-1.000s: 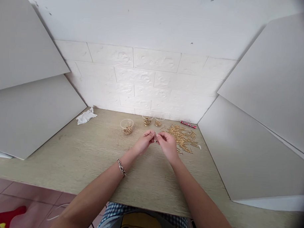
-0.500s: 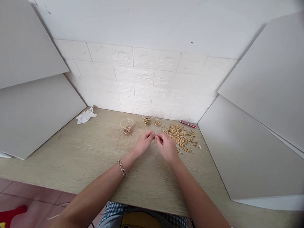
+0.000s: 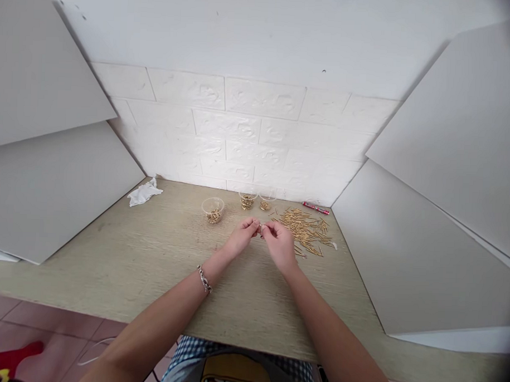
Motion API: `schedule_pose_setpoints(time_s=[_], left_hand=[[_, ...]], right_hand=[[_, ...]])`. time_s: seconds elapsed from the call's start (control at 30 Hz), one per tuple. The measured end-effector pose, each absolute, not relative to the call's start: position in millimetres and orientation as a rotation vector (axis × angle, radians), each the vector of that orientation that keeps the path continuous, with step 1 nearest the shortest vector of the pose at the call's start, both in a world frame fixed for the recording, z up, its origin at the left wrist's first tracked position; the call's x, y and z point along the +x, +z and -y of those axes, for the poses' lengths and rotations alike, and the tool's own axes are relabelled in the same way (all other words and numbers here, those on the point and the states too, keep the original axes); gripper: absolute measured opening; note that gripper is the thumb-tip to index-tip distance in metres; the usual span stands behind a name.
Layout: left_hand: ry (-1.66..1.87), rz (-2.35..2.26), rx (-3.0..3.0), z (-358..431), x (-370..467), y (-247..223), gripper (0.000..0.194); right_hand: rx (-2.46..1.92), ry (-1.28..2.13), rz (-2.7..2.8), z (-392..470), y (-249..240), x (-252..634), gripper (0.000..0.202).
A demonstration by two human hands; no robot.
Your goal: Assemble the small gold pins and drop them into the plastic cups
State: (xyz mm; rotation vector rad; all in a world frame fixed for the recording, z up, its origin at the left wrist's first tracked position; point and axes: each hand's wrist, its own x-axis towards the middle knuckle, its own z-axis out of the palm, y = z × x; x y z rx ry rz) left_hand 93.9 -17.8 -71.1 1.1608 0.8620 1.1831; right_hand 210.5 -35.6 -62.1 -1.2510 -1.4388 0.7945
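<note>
A pile (image 3: 299, 225) of thin gold rods lies spread on the table (image 3: 131, 264). Just left of the pile, the left hand (image 3: 240, 236) has its thumb and fingers drawn together in a pinch, and the right hand (image 3: 279, 243), against the pile's near left edge in view, is pinched likewise. Their fingertips meet on a tiny piece (image 3: 260, 228), left of the pile, too small to make out fully. Beyond the hands, left of the pile and toward its far side, stand two clear cups, the middle cup (image 3: 247, 202) and the right cup (image 3: 265, 205); the left cup (image 3: 213, 216) is farther left of the pile. All three hold gold bits. A red tube (image 3: 316, 208) lies behind the pile, and a tissue (image 3: 145, 193) well to its left.
</note>
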Motion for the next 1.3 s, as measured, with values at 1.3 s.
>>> schedule_pose_setpoints(time_s=[1.3], left_hand=[[1.111, -0.900, 1.077, 19.2, 91.0, -57.4, 0.027]], right_hand=[[-1.098, 0.694, 1.417, 38.5, -62.1, 209.5, 0.019]])
